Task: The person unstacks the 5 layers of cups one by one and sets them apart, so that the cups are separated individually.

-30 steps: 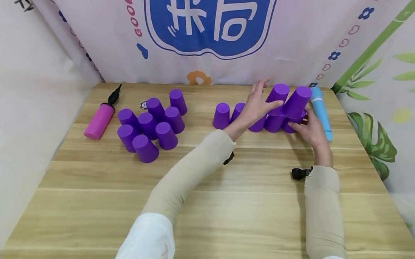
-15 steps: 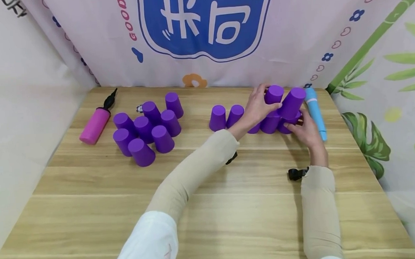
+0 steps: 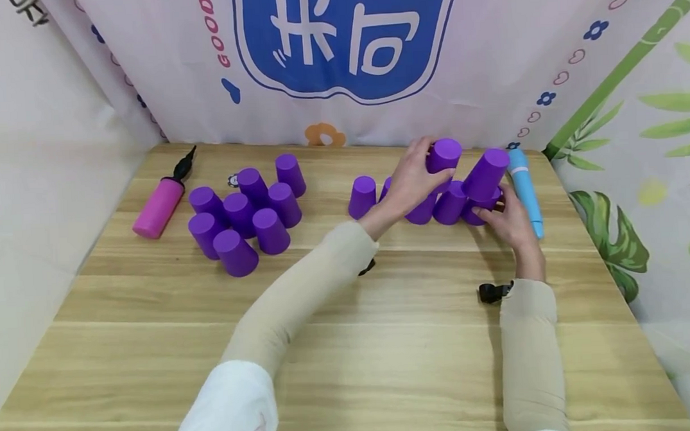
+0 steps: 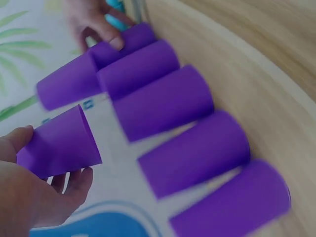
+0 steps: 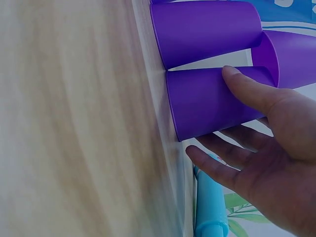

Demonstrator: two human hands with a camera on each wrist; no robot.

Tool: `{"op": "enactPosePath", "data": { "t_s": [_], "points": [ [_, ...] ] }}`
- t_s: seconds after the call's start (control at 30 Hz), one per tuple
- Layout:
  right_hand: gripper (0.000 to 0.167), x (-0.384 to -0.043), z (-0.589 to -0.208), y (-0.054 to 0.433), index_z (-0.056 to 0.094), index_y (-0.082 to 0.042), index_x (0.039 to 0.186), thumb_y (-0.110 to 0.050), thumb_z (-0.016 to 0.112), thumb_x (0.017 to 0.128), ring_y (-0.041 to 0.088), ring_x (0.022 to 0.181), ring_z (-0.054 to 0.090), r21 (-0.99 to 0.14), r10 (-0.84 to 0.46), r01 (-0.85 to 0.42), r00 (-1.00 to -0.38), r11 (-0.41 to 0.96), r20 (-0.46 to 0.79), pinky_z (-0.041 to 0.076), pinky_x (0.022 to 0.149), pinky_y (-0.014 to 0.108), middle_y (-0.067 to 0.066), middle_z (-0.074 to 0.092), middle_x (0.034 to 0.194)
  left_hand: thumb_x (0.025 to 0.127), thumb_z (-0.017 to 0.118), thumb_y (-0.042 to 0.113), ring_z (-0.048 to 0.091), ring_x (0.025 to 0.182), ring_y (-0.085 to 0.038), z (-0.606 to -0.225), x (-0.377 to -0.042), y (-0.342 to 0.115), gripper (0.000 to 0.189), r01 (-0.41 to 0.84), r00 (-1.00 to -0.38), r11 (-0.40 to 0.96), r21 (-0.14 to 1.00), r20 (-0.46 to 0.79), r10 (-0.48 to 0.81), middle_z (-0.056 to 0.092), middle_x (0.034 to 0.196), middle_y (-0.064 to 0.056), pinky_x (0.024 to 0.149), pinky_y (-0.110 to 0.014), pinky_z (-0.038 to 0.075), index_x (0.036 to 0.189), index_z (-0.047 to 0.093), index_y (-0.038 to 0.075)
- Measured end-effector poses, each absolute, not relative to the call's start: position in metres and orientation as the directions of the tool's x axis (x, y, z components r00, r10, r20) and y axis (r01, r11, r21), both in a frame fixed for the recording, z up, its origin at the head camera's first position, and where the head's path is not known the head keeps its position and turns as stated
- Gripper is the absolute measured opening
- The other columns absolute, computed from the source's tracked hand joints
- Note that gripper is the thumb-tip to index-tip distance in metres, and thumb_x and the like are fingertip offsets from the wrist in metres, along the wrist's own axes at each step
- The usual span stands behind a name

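The left arm [image 3: 302,294] slants from near left toward far right, elbow slightly bent. The left hand [image 3: 408,182] is raised, gripping between curved fingers on the far side and a thumb pointing right. The right arm [image 3: 532,355] reaches almost straight from near to far; the right hand [image 3: 511,220] sits lower, thumb left, bent fingers right.

Before me the wood-grain table [image 3: 397,361] carries a pink pump [image 3: 159,207], eight clustered purple cups [image 3: 239,215], a row of five more [image 3: 420,211] and a blue tube [image 3: 526,191].
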State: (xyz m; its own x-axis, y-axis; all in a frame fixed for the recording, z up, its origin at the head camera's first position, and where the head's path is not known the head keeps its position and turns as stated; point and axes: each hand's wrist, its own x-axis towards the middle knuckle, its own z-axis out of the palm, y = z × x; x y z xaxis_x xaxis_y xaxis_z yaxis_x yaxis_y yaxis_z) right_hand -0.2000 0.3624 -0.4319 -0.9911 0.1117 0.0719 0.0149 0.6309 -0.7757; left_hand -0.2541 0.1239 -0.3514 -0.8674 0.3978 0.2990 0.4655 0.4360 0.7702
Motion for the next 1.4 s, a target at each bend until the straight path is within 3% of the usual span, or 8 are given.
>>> {"op": "enactPosePath", "data": {
  "t_s": [0.27,0.57,0.73,0.9,1.1,1.4],
  "points": [
    [0.074,-0.198,-0.435,0.360,0.023,0.000,0.149,-0.012,0.067,0.090,0.045,0.128,0.040,-0.779,0.107,0.012,-0.992,0.626,0.071,0.034,0.107,0.054,0.030,0.040,0.140,0.084,0.075,0.016,0.054,0.108,-0.021,-0.328,-0.223,0.036,0.057,0.509,-0.856,0.318,0.800,0.430,0.288,0.051,0.120,-0.013,0.089,-0.021,0.048,0.131,0.047,0.001],
    [0.073,-0.204,-0.431,0.362,0.023,-0.002,0.149,-0.011,0.066,0.091,0.043,0.127,0.041,-0.777,0.112,-0.001,-0.989,0.629,0.092,0.034,0.107,0.053,0.027,0.041,0.140,0.082,0.076,0.015,0.055,0.108,-0.025,-0.326,-0.180,-0.093,0.060,0.447,-0.877,0.446,0.775,0.478,0.048,0.050,0.124,-0.015,0.091,-0.036,0.050,0.132,0.045,0.000],
    [0.072,-0.204,-0.428,0.361,0.024,-0.003,0.150,-0.013,0.066,0.091,0.042,0.127,0.041,-0.776,0.121,0.011,-0.989,0.631,0.085,0.035,0.107,0.052,0.026,0.041,0.140,0.081,0.074,0.009,0.053,0.108,-0.022,-0.335,-0.152,-0.143,0.059,0.355,-0.884,0.483,0.800,0.455,-0.105,0.050,0.124,-0.012,0.092,-0.036,0.048,0.132,0.045,0.000],
    [0.072,-0.202,-0.432,0.361,0.024,-0.002,0.149,-0.013,0.066,0.091,0.042,0.128,0.041,-0.780,0.116,0.017,-0.991,0.626,0.072,0.035,0.107,0.052,0.026,0.041,0.141,0.081,0.072,0.009,0.051,0.111,-0.019,-0.351,-0.133,-0.179,0.060,0.191,-0.902,0.517,0.834,0.356,-0.242,0.048,0.125,-0.005,0.094,-0.030,0.047,0.134,0.044,0.005],
    [0.072,-0.200,-0.434,0.363,0.024,-0.002,0.149,-0.011,0.066,0.091,0.043,0.128,0.041,-0.776,0.122,0.021,-0.990,0.630,0.073,0.035,0.107,0.053,0.027,0.041,0.141,0.085,0.066,0.014,0.048,0.117,-0.027,-0.371,-0.126,-0.213,0.064,-0.053,-0.920,0.522,0.851,0.161,-0.356,0.044,0.133,-0.011,0.099,-0.041,0.045,0.140,0.035,0.006],
    [0.072,-0.202,-0.434,0.361,0.025,-0.001,0.149,-0.013,0.066,0.091,0.044,0.127,0.042,-0.767,0.118,0.011,-0.989,0.642,0.085,0.036,0.106,0.053,0.027,0.041,0.140,0.087,0.066,0.016,0.044,0.118,-0.045,-0.403,-0.133,-0.248,0.073,-0.159,-0.968,0.647,0.745,0.009,-0.249,0.040,0.134,-0.034,0.098,-0.056,0.040,0.142,0.024,-0.008]
  ]
}}
